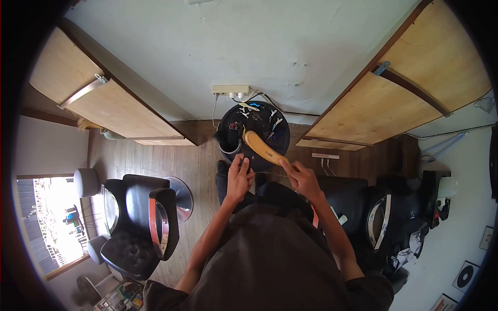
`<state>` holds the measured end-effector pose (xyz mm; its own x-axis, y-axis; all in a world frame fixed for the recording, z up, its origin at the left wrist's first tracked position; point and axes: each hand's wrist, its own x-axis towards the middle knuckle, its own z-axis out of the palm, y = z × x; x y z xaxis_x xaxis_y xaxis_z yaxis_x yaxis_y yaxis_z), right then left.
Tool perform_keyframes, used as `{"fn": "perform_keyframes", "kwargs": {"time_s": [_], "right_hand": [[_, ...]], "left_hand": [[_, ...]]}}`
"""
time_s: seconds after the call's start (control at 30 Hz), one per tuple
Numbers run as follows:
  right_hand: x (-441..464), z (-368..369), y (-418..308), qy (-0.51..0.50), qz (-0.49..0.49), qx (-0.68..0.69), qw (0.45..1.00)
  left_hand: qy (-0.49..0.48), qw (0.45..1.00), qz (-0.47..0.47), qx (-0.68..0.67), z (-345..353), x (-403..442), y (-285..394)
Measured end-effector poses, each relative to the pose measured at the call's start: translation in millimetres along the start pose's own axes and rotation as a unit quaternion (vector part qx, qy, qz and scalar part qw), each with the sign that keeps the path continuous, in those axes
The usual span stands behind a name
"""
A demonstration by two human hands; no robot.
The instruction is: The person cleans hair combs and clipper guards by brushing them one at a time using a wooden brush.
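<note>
My right hand (303, 180) is closed on the lower right end of a banana (265, 150). The banana is yellow-orange, slightly curved, with dark marks on its side and its other end pointing up and left. My left hand (239, 179) is to the left of it, fingers curled together around something small and dark that I cannot make out. A thin strand (270, 173) runs between the two hands. Both hands are over the near side of a round black tray or stool top (284, 140). A dark cup-like container (228, 141) stands on its left part.
Small clips and tools (275, 122) lie on the round top. Behind it, a power strip (231, 90) with plugged cords is on the wall. Wooden panels (129, 109) lean on both sides. Black salon chairs (137, 207) stand left and right (347, 199).
</note>
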<state>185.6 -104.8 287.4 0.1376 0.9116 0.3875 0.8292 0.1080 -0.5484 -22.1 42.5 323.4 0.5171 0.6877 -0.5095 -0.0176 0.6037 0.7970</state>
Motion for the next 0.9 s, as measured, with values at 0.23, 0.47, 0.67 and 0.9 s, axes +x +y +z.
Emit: {"fn": "perform_keyframes", "kwargs": {"time_s": [0.23, 0.47, 0.67, 0.9], "right_hand": [[-8.4, -5.2, 17.9, 0.002, 0.025, -0.021, 0.999], [45.9, 21.0, -1.3, 0.095, 0.106, 0.023, 0.990], [31.4, 31.4, 3.5, 0.100, 0.107, 0.010, 0.989], [-2.2, 20.2, 17.2, 0.046, 0.096, 0.007, 0.994]], "left_hand": [[-0.020, 0.998, 0.020, 0.052, -18.2, 5.3, -6.7], [-0.032, 0.995, 0.016, 0.094, -5.6, -4.5, -4.6], [-0.028, 0.998, -0.047, 0.020, -5.1, -7.2, 1.5], [-0.022, 0.999, -0.042, -0.005, -15.4, -1.8, -1.3]]}}
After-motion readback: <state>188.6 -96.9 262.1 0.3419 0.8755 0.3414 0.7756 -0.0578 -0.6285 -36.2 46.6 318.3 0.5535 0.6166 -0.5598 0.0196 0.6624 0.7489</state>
